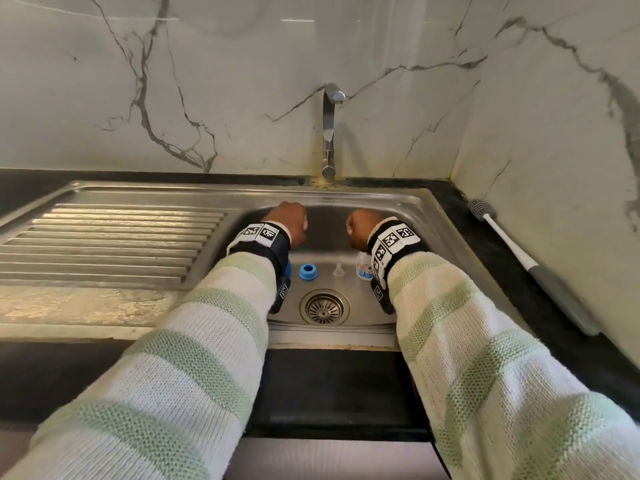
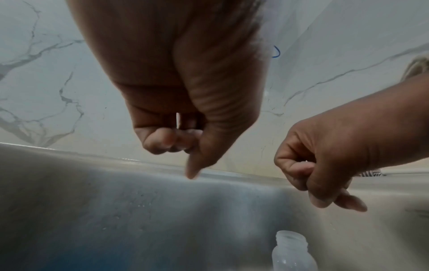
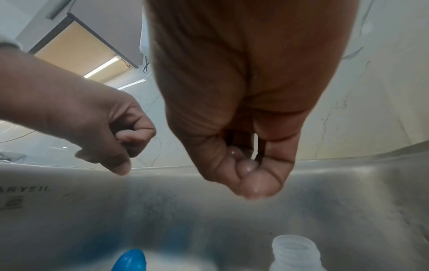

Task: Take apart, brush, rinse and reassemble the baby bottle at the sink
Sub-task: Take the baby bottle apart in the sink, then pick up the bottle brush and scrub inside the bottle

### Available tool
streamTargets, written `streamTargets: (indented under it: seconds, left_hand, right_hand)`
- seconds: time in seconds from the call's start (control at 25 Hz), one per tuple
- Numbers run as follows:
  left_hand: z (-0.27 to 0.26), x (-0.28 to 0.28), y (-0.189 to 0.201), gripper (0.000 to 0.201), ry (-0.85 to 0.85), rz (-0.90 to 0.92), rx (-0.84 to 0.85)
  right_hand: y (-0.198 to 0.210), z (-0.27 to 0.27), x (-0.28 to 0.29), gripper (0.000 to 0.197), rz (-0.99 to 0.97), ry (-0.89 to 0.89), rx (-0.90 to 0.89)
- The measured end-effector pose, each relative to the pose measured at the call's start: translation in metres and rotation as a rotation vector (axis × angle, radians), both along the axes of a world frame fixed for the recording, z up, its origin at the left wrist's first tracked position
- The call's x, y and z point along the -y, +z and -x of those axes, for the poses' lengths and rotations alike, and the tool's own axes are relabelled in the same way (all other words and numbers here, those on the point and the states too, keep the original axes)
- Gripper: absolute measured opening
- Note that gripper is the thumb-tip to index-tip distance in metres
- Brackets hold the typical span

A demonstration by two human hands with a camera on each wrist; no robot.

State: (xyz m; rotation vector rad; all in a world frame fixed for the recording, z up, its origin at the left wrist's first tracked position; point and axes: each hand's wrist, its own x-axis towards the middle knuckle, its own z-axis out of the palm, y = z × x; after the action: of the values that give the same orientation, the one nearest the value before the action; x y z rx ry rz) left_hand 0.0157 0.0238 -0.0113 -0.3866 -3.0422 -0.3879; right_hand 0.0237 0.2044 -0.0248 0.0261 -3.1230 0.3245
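While both hands hang over the sink (image 1: 408, 202), the left hand (image 1: 289, 221) makes an empty fist on the left. Below, from left to right, sit the blue ring (image 1: 308, 271), the clear teat (image 1: 338, 270) and the bottle (image 1: 363, 266). The right hand (image 1: 360, 226) is an empty fist too. A brush (image 1: 512, 244) lies on the bench (image 1: 540, 299), far right.

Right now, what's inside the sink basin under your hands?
On the sink floor: a blue collar ring, a clear teat, the open-necked bottle and the drain strainer. Another blue piece is mostly hidden by the left wrist strap. Both hands, left hand and right hand, hold nothing.
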Motion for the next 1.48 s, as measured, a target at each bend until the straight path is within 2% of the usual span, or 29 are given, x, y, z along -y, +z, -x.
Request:
streamTargets:
  seconds: [0.08, 0.16, 0.2, 0.24, 0.32, 0.44, 0.56, 0.72, 0.8, 0.88, 1.0, 1.16, 1.32, 1.48]
  left_hand:
    - [-0.008, -0.002, 0.002, 0.016, -0.002, 0.035, 0.005]
    - [-0.018, -0.006, 0.002, 0.011, -0.011, 0.097, 0.075]
    - [-0.023, -0.007, 0.001, 0.006, -0.01, 0.128, 0.126]
    - [-0.024, -0.007, 0.0, 0.016, 0.007, 0.15, 0.148]
    - [-0.025, -0.007, -0.001, 0.035, 0.03, 0.13, 0.108]
    - [-0.023, -0.009, 0.002, 0.041, 0.049, -0.001, 0.021]
    - [-0.022, -0.014, 0.002, 0.037, 0.029, -0.061, 0.031]
    - [-0.02, -0.02, 0.008, 0.03, -0.047, -0.12, -0.044]
    - [-0.021, -0.024, 0.007, 0.027, -0.094, -0.122, -0.067]
    - [-0.023, -0.03, 0.008, 0.023, -0.142, -0.12, -0.079]
    - [-0.029, -0.028, 0.011, 0.018, -0.185, -0.168, -0.085]
    - [-0.04, -0.022, 0.013, 0.02, -0.197, -0.221, -0.107]
    - [-0.044, -0.022, 0.01, 0.023, -0.21, -0.223, -0.094]
    - [-0.039, -0.019, 0.008, 0.021, -0.193, -0.235, -0.095]
  right_hand:
    - [0.001, -0.007, 0.0, 0.025, -0.004, -0.002, 0.056]
    - [0.0, -0.012, -0.001, 0.017, -0.008, 0.015, 0.156]
    - [-0.001, -0.012, 0.0, 0.038, -0.02, 0.023, 0.207]
    - [-0.001, -0.014, 0.001, 0.056, -0.021, 0.031, 0.222]
    - [0.002, -0.015, 0.005, 0.065, -0.008, 0.028, 0.131]
    - [0.003, -0.012, 0.008, 0.058, -0.048, 0.025, 0.038]
    - [0.005, -0.013, 0.006, 0.051, -0.029, 0.013, -0.018]
    - [0.03, -0.025, -0.001, 0.04, 0.092, -0.021, -0.212]
    - [0.048, -0.035, -0.01, 0.037, 0.112, -0.034, -0.234]
    - [0.07, -0.045, -0.032, 0.034, 0.05, -0.07, -0.223]
    - [0.089, -0.067, -0.082, 0.036, -0.061, -0.25, -0.165]
    - [0.073, -0.104, -0.142, 0.049, -0.241, -0.458, -0.02]
    - [0.07, -0.133, -0.152, 0.04, -0.358, -0.419, -0.006]
    - [0.077, -0.151, -0.147, 0.048, -0.457, -0.413, 0.043]
